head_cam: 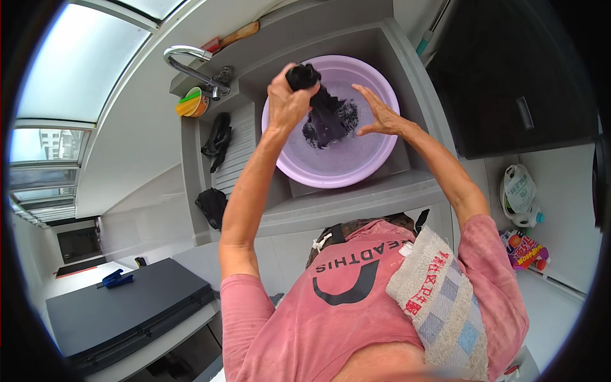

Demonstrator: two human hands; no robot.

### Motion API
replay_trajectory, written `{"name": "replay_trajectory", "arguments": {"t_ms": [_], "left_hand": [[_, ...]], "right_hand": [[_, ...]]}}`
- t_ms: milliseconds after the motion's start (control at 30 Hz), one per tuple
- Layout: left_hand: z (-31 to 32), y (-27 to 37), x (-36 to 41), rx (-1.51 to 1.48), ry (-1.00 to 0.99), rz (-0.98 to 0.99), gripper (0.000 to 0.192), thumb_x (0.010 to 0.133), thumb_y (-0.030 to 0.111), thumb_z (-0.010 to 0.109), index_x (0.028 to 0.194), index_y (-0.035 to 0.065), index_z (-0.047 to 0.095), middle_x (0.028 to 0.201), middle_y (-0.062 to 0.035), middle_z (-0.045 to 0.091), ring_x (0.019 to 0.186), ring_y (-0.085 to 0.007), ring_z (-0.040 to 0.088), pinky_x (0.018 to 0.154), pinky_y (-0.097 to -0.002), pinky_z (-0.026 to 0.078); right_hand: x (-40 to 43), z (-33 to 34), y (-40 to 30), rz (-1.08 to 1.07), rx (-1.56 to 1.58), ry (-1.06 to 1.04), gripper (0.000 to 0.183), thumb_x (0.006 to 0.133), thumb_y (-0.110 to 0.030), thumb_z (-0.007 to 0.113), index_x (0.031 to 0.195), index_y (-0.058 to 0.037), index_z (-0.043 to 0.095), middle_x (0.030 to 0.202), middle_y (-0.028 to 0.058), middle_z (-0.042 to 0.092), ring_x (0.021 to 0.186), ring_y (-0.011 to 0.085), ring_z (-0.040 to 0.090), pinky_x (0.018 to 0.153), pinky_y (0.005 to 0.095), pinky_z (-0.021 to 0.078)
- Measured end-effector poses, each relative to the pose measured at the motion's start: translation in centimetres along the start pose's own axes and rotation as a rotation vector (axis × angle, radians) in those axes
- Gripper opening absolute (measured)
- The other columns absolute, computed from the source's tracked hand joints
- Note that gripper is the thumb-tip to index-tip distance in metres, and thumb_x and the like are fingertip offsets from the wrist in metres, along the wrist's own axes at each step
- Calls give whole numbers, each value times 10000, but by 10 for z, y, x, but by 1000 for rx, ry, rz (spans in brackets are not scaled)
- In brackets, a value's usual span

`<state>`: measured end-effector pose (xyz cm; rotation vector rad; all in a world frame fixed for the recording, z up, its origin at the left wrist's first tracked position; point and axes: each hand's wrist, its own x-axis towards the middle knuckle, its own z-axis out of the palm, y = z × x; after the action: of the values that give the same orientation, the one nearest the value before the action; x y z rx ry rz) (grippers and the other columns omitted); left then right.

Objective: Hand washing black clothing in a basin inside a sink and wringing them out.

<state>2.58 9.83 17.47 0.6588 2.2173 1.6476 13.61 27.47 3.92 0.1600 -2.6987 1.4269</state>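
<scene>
My left hand [289,102] is closed around the bunched top of a wet black cloth [329,117]. The cloth hangs down into the water of a round pale purple plastic basin [331,180], its lower end in the water. To the right of the cloth my right hand [379,113] is spread over the basin's right side, fingers apart, holding nothing. The basin stands inside a grey sink [417,102]. Foam or bubbles show on the water around the cloth.
A chrome faucet [191,71] rises at the sink's left corner beside a cup [196,106] of coloured items. Twisted black cloth [219,138] lies on the ribbed washboard [241,138]; another black bundle [211,206] is on the edge. A wooden-handled brush [238,34] lies behind.
</scene>
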Motion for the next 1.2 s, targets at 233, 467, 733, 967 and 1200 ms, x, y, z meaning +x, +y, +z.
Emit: {"name": "replay_trajectory", "arguments": {"t_ms": [233, 467, 733, 967, 1200], "left_hand": [[-36, 163, -31, -104, 168, 307, 143, 709, 32, 643, 825, -44, 610, 778, -119, 626, 633, -201, 621, 515, -290, 543], [-105, 141, -16, -265, 260, 388, 149, 726, 28, 601, 855, -47, 599, 781, -123, 623, 672, -212, 625, 523, -297, 534], [-133, -109, -54, -68, -23, -531, 476, 714, 177, 658, 1096, -44, 482, 977, -161, 565, 937, -274, 546, 640, -447, 511], [-36, -17, -58, 133, -273, -18, 848, 434, 13, 729, 1209, 24, 384, 1121, -90, 464, 1082, -204, 426, 953, -315, 323], [1, -30, -47, -703, 92, -157, 490, 528, -67, 651, 984, 48, 511, 884, -35, 540, 812, -172, 551, 752, -294, 460]], "right_hand": [[46, 49, -15, -52, 419, 196, 1227, 388, -326, 840, 1340, -87, 104, 1375, 174, 154, 1273, 335, 162, 1048, 405, 177], [47, 67, -60, 114, 607, 225, 411, 619, -68, 733, 993, -15, 572, 889, 45, 616, 816, 119, 560, 769, 244, 438], [56, 9, -129, -57, 329, 272, 468, 558, -3, 665, 1012, 11, 554, 1132, 116, 491, 1032, 202, 480, 882, 291, 378], [79, -14, -168, -27, 187, 75, 363, 498, -139, 617, 803, 56, 583, 921, 198, 550, 859, 260, 545, 698, 325, 450], [94, -24, -180, -77, 71, -48, 482, 573, -413, 621, 761, 31, 609, 625, 142, 580, 639, 250, 577, 583, 342, 462]]}}
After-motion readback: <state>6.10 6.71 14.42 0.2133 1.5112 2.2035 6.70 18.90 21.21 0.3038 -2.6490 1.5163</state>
